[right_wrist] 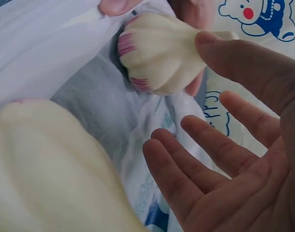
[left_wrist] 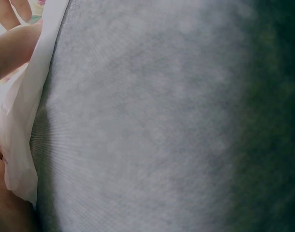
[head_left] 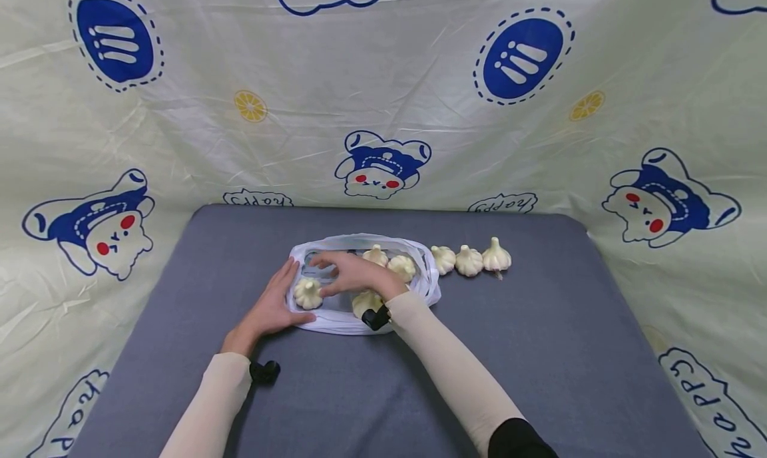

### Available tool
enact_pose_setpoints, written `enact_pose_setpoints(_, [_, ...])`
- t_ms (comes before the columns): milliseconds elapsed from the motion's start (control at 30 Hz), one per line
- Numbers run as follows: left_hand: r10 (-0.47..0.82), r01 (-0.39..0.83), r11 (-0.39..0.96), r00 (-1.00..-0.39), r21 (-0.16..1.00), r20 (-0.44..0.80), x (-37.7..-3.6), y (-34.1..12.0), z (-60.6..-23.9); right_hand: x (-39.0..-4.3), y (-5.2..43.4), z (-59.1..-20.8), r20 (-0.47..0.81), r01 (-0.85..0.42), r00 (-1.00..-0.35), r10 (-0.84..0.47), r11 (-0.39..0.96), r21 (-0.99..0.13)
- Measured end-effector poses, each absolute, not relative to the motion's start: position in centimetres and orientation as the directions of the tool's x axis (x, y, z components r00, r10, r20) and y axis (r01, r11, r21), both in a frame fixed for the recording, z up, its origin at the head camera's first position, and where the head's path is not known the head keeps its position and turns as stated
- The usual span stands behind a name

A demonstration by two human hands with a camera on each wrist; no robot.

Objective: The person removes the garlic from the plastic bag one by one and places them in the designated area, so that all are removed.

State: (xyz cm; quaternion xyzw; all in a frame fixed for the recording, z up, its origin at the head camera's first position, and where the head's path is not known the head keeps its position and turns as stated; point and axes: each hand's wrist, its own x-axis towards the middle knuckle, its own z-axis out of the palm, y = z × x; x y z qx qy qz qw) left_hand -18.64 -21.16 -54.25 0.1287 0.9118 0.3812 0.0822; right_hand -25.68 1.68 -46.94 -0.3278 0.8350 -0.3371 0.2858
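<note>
A white plastic bag (head_left: 341, 321) lies open on the grey table cover (head_left: 539, 351). Several garlic bulbs sit inside it, one at the left (head_left: 308, 293), (right_wrist: 161, 53) and one under my right wrist (head_left: 367, 303), (right_wrist: 46, 169). My left hand (head_left: 269, 308) holds the bag's left rim (left_wrist: 26, 121), thumb on the near edge. My right hand (head_left: 350, 275) reaches into the bag with fingers (right_wrist: 186, 159) straight and spread, palm empty, just short of the left bulb. Three more bulbs (head_left: 469, 261) stand in a row outside the bag, to its right.
A cream cloth printed with blue bears (head_left: 383, 165) hangs behind and around the table. Bare grey cover lies to the right and in front of the bag.
</note>
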Motion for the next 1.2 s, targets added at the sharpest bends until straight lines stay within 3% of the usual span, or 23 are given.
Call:
enact_pose_setpoints(433, [0.304, 0.188, 0.678, -0.952, 0.711, -0.037, -18.9, -21.2, -54.4, -26.1, 0.9, -47.6, -0.277, -0.311, -0.584, -0.763, 0.526, -0.792])
enact_pose_setpoints(967, [0.296, 0.187, 0.671, -0.955, 0.717, -0.029, -18.7, -21.2, -54.4, -26.1, -0.7, -48.0, -0.27, -0.431, -0.601, -0.752, 0.59, -0.682])
enact_pose_setpoints(1200, [0.299, 0.191, 0.676, -0.954, 0.712, -0.029, -18.6, -21.2, -54.4, -26.1, -0.7, -48.1, -0.258, -0.433, -0.609, -0.75, 0.587, -0.684])
